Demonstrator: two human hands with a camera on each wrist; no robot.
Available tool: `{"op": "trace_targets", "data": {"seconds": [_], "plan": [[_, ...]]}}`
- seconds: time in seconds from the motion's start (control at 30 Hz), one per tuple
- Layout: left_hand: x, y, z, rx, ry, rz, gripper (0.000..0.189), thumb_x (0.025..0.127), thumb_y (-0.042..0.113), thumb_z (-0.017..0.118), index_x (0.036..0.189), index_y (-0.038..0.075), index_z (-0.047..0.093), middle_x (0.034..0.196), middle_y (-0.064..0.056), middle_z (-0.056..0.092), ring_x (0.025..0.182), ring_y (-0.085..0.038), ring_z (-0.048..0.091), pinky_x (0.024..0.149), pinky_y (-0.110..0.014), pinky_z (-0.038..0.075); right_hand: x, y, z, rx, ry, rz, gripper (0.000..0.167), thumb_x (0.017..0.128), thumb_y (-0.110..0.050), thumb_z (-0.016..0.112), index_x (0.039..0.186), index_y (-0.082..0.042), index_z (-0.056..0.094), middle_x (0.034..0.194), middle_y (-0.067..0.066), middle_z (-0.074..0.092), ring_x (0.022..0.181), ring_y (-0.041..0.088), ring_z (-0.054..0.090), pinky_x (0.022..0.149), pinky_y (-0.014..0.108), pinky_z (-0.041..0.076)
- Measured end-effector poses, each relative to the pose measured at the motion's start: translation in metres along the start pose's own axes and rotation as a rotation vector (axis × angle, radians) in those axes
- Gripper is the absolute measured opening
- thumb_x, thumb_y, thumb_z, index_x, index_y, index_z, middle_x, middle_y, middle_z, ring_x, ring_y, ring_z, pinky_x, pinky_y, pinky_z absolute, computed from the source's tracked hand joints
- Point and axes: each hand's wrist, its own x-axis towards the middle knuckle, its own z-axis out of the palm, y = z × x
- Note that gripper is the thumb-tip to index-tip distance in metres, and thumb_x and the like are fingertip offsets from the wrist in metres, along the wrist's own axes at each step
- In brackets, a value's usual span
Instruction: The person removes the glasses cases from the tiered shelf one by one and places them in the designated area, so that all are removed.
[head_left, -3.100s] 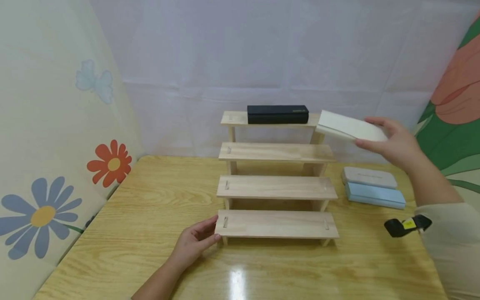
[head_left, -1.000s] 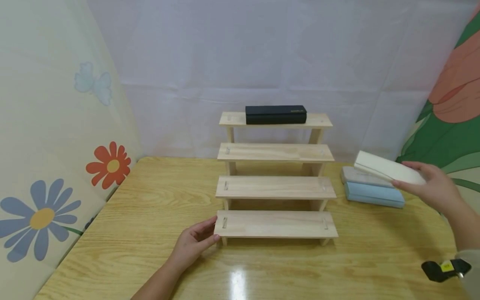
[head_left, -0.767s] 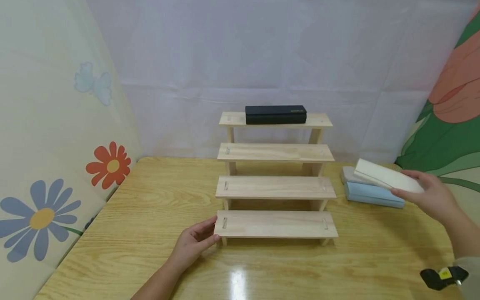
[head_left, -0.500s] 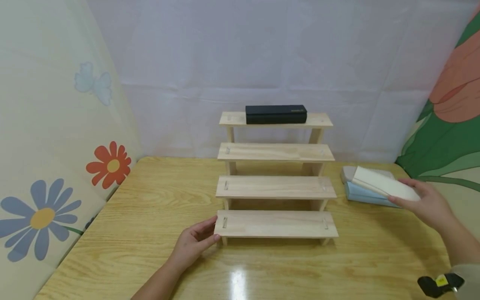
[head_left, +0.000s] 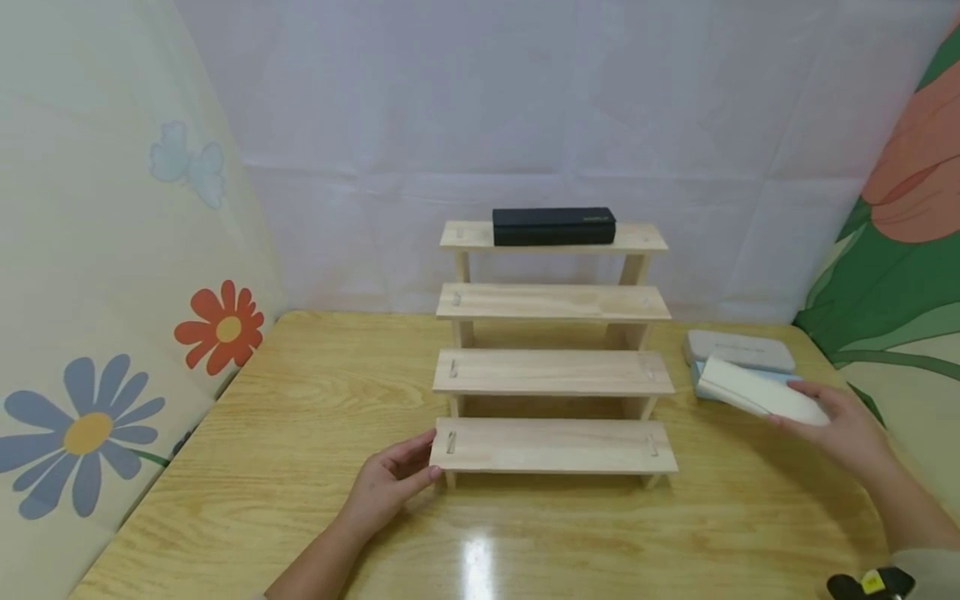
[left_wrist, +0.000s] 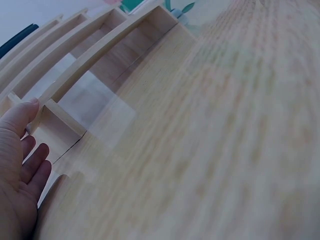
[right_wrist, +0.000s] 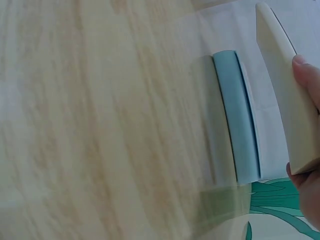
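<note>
My right hand (head_left: 847, 429) grips a white glasses case (head_left: 761, 392) by its right end, thumb on the near side. The case tilts and hovers over a light blue glasses case (right_wrist: 237, 115), covering most of it in the head view. Just behind lies a grey glasses case (head_left: 738, 350) on the table. My left hand (head_left: 386, 487) pinches the left end of the lowest step of a four-tier wooden display stand (head_left: 555, 443); in the left wrist view its thumb lies on the board's corner. A black glasses case (head_left: 553, 227) rests on the top tier.
The stand occupies the middle of the wood-grain table (head_left: 337, 375). A white cloth (head_left: 405, 100) hangs behind it. Panels printed with flowers stand at the left and right sides.
My right hand has carried the white case from beside the top tier rightward and then down over the blue case. My left hand has stayed at the lowest step.
</note>
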Motion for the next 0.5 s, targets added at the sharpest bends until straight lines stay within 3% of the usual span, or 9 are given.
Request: {"op": "trace_targets", "data": {"seconds": [0.23,0.5], "plan": [[0.000,0.001,0.000,-0.001,-0.004,0.005,0.055,0.085,0.009,0.075,0.134,-0.005,0.054,0.130,-0.026,0.060,0.102,0.002,0.063,0.090,-0.014,0.051,-0.006,0.009,0.010,-0.005,-0.008,0.023,0.077,0.090,-0.037,0.071,0.141,0.011,0.039,0.140,0.044,0.035,0.122,0.058,0.035,0.091,0.065,0.033],[0.000,0.000,0.000,-0.001,-0.002,0.005,0.055,0.085,0.007,0.075,0.134,-0.006,0.054,0.130,-0.027,0.060,0.102,0.002,0.063,0.089,-0.014,0.051,-0.014,0.013,0.020,0.053,-0.013,0.031,0.073,0.091,-0.036,0.070,0.141,0.010,0.041,0.141,0.042,0.035,0.123,0.055,0.034,0.094,0.064,0.031]]}}
